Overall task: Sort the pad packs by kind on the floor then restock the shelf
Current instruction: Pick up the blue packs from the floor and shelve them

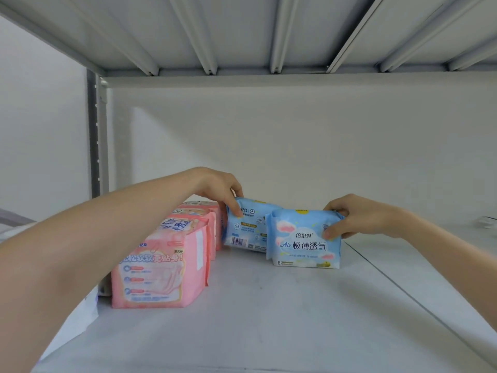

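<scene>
Grey metal shelf carries a row of pink packs; the left hand pinches the top of the rear blue pack against that row's far end, while the right hand grips the right end of the front blue pack, right of the row. Both blue packs should probably stand upright, faces forward, pressed together beside the row without mixing kinds. I count two blue packs and at least three pink, the rear ones partly hidden.

bare shelf in front, pink packs blocking left
</scene>
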